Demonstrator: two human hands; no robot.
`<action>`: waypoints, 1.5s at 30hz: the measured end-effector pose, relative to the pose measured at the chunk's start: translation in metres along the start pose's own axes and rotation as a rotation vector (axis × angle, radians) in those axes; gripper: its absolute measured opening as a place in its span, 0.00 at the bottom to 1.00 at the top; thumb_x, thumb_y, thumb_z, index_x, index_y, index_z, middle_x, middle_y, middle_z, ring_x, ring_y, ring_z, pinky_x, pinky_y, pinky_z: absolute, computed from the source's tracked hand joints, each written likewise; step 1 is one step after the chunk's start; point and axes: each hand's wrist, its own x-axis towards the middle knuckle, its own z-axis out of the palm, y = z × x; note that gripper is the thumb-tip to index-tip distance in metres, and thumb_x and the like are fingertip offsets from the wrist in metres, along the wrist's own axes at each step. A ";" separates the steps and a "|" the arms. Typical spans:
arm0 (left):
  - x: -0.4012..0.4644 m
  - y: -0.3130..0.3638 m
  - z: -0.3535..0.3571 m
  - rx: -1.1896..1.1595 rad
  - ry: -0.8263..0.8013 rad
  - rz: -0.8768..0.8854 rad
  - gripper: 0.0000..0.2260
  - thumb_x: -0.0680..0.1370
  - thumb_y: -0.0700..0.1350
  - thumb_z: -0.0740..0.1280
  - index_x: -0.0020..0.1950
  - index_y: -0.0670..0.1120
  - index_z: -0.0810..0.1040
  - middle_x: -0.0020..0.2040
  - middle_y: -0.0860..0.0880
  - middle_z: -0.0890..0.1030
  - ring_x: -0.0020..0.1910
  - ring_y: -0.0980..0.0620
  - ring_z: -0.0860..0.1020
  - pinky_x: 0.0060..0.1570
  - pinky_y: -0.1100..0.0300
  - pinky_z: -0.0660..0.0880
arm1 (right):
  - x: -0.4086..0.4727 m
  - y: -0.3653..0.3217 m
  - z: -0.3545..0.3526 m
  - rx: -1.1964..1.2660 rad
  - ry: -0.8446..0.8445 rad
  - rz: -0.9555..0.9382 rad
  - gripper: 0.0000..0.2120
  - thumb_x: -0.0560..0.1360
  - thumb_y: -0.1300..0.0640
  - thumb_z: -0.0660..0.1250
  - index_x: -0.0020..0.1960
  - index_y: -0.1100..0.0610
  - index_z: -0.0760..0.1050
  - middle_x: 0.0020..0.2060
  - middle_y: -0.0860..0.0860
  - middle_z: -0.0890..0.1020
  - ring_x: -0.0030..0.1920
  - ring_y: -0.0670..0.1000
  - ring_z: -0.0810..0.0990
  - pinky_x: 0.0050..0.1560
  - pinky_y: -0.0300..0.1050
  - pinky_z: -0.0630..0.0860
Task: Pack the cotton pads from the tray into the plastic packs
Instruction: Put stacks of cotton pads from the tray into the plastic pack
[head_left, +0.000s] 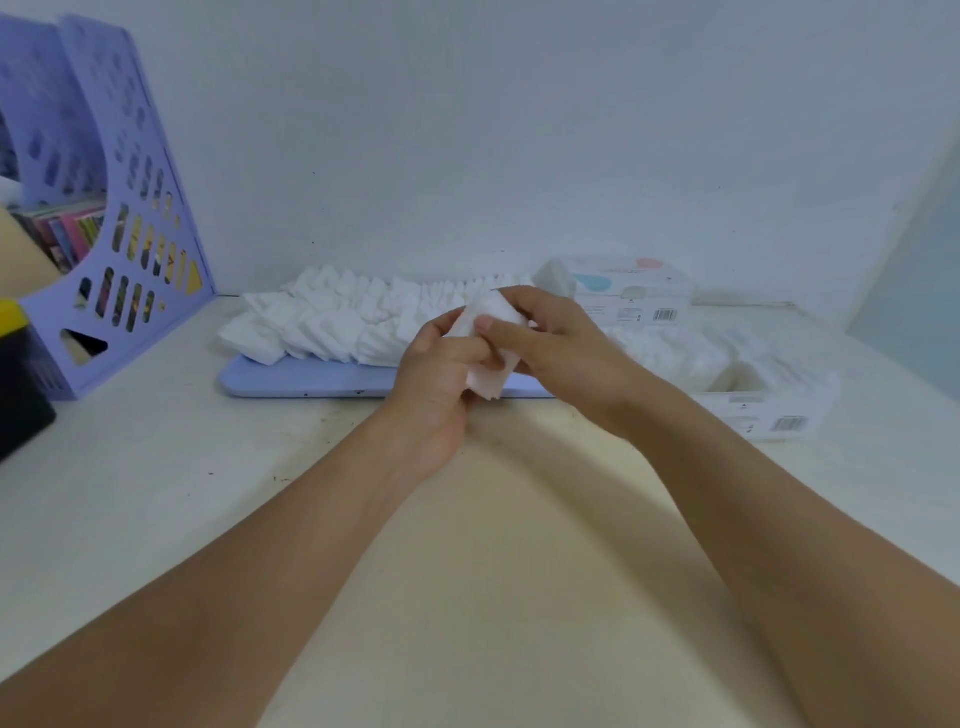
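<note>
A light blue tray (291, 379) lies on the white table and carries rows of white square cotton pads (332, 322). Above the tray's right end, both hands hold one small stack of cotton pads (493, 312). My left hand (441, 374) grips the stack from the left and below. My right hand (550, 338) pinches it from the right, thumb on top. An open plastic pack (727, 384) partly filled with pads lies to the right of the tray. A second plastic pack (634, 291), closed and printed, stands behind it by the wall.
A purple perforated file holder (130, 234) with books stands at the far left. A black and yellow object (21, 374) sits at the left edge. The white wall runs close behind the tray.
</note>
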 end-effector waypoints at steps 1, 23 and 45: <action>0.001 0.000 0.002 -0.063 0.023 -0.006 0.30 0.65 0.35 0.66 0.68 0.44 0.75 0.59 0.42 0.84 0.51 0.49 0.84 0.42 0.60 0.80 | -0.001 -0.002 0.007 0.055 -0.043 0.027 0.06 0.82 0.53 0.66 0.53 0.55 0.79 0.47 0.50 0.84 0.52 0.49 0.83 0.63 0.50 0.78; -0.020 0.038 0.064 0.247 -0.081 0.139 0.22 0.70 0.38 0.69 0.62 0.50 0.70 0.50 0.50 0.75 0.52 0.50 0.78 0.60 0.52 0.76 | -0.031 -0.021 -0.071 0.003 0.079 0.101 0.16 0.82 0.52 0.67 0.54 0.66 0.82 0.43 0.60 0.85 0.38 0.51 0.82 0.38 0.42 0.81; -0.005 -0.058 0.090 1.500 -0.314 0.904 0.19 0.81 0.61 0.60 0.54 0.49 0.83 0.55 0.55 0.80 0.59 0.52 0.68 0.55 0.54 0.68 | -0.028 0.008 -0.170 -0.891 -0.122 0.633 0.21 0.71 0.41 0.76 0.37 0.57 0.72 0.27 0.52 0.71 0.28 0.52 0.68 0.29 0.40 0.65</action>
